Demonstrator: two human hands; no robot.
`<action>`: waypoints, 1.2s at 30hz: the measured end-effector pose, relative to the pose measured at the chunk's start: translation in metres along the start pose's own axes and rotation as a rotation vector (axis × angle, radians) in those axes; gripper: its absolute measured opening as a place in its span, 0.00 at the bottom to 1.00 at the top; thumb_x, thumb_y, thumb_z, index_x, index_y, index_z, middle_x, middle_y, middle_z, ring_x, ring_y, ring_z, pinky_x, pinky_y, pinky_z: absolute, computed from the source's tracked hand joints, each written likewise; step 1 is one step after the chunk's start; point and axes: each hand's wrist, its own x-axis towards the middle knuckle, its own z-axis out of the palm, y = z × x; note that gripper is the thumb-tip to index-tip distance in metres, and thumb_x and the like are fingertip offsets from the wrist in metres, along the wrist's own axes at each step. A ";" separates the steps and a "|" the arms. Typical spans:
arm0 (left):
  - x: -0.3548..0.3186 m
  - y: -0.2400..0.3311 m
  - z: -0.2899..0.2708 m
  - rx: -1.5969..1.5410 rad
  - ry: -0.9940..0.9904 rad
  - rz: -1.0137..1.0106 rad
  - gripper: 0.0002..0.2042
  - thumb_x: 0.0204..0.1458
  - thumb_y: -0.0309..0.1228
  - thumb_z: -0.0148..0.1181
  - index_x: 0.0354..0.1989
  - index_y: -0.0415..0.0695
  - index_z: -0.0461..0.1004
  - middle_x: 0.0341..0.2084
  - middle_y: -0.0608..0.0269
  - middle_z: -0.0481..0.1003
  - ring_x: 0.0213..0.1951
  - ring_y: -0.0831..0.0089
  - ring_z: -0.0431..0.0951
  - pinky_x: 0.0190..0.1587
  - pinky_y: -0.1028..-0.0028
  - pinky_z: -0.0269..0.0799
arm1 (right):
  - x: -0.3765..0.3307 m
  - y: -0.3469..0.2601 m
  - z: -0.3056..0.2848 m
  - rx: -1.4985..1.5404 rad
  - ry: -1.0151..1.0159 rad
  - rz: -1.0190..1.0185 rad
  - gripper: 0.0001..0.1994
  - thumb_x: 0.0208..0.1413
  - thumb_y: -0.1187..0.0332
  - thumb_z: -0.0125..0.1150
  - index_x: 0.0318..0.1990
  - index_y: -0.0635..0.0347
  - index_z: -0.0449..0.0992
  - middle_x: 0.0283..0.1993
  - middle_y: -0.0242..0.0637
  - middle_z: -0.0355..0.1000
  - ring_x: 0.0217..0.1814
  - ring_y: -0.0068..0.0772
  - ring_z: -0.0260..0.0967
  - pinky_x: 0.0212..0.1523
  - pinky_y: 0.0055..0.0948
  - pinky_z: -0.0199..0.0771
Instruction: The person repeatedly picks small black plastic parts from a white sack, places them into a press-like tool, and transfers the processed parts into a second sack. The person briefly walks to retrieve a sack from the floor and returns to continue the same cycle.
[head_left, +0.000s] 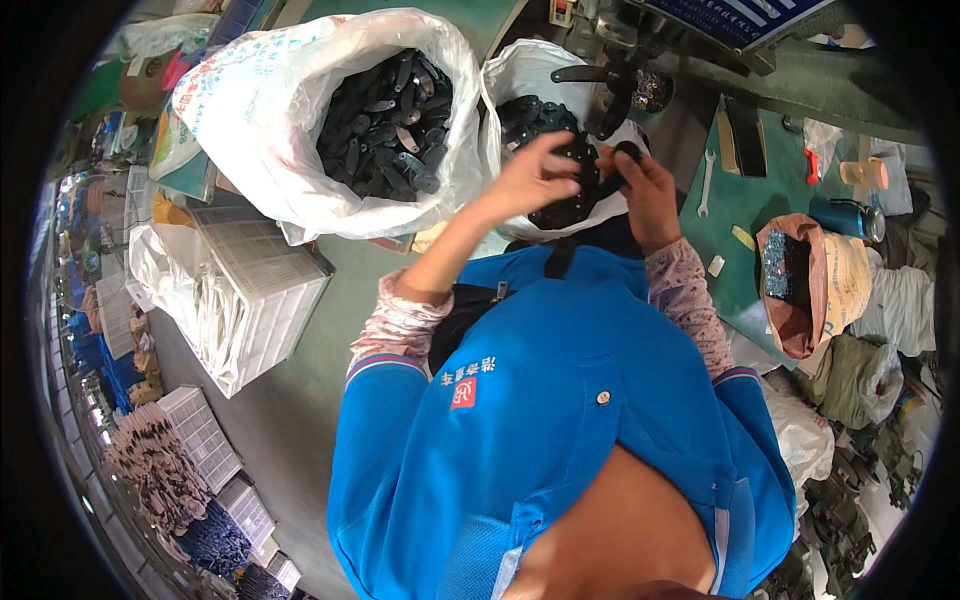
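Head view looks down over a person in a blue jacket whose two hands meet above the smaller white bag (pixel 510 75), which I take as the landmark. The left hand (pixel 535 175) hovers just over the bag's mouth with fingers spread and half curled, touching a flat black plastic piece (pixel 578 190) that sits at the front of the bag; whether it truly grips the piece I cannot tell. The right hand (pixel 645 185), just right of the bag, is closed around a small dark part (pixel 622 155), pinched between thumb and fingers. Inside the bag lie more black pieces, a modest pile. Left of the bag stands a larger white sack (pixel 270 130), heaped with similar long black parts. Behind the bag is a dark metal machine (pixel 620 85). Right of it stretches a green table (pixel 760 200) with a wrench (pixel 705 185), and farther right a brown bag (pixel 800 290). Well left and below the landmark sits a white plastic crate (pixel 265 290). Judging by the full sack and the part-filled bag, the handling of parts seems somewhere midway, with plenty of pieces left.
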 end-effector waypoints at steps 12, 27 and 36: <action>-0.004 -0.014 -0.144 1.395 0.386 -0.630 0.58 0.25 0.38 0.72 0.67 0.69 0.36 0.63 0.45 0.46 0.65 0.42 0.44 0.53 0.35 0.52 | -0.003 -0.010 -0.032 0.143 0.164 -0.098 0.11 0.58 0.67 0.56 0.41 0.66 0.74 0.38 0.38 0.74 0.36 0.27 0.72 0.40 0.23 0.72; -0.029 -0.026 -0.122 1.591 0.412 -0.348 0.25 0.40 0.31 0.60 0.51 0.60 0.63 0.50 0.53 0.61 0.54 0.55 0.62 0.45 0.45 0.64 | 0.001 0.002 0.001 -0.097 0.045 -0.209 0.10 0.58 0.68 0.55 0.38 0.69 0.74 0.34 0.35 0.74 0.33 0.23 0.71 0.37 0.22 0.71; -0.059 -0.050 -0.116 1.522 0.467 -0.206 0.22 0.38 0.25 0.56 0.46 0.54 0.64 0.45 0.45 0.62 0.45 0.46 0.67 0.38 0.54 0.72 | -0.008 0.021 -0.006 -0.214 0.012 -0.142 0.12 0.58 0.66 0.55 0.38 0.68 0.74 0.34 0.34 0.73 0.34 0.21 0.71 0.38 0.21 0.69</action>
